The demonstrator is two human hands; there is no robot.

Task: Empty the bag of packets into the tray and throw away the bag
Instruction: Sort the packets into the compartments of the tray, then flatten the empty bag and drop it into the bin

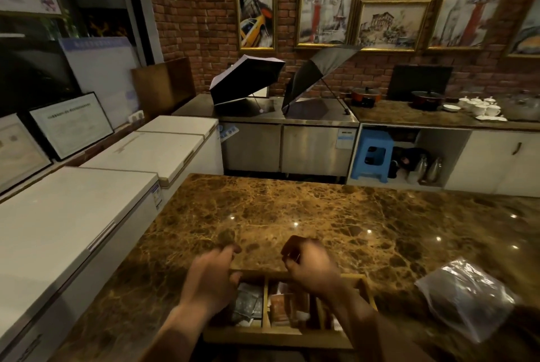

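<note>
A wooden tray [277, 336] with several compartments sits at the near edge of the marble counter. Grey packets [248, 303] lie in its left compartment and brown packets [287, 307] in the middle one. My left hand [209, 281] hovers blurred over the tray's left end, fingers pinched near something small and dark. Above the tray's far rim my right hand [312, 269] is curled shut around a small dark brown packet [290, 246]. A clear plastic bag [467, 296] with dark contents lies on the counter to the right of the tray, apart from both hands.
The brown marble counter [321, 215] stretches ahead of the tray. White chest freezers [73, 215] line the left side. Behind stand a steel cabinet with two open umbrellas [248, 78], a blue stool [371, 157], and a back counter with pots and white cups [479, 104].
</note>
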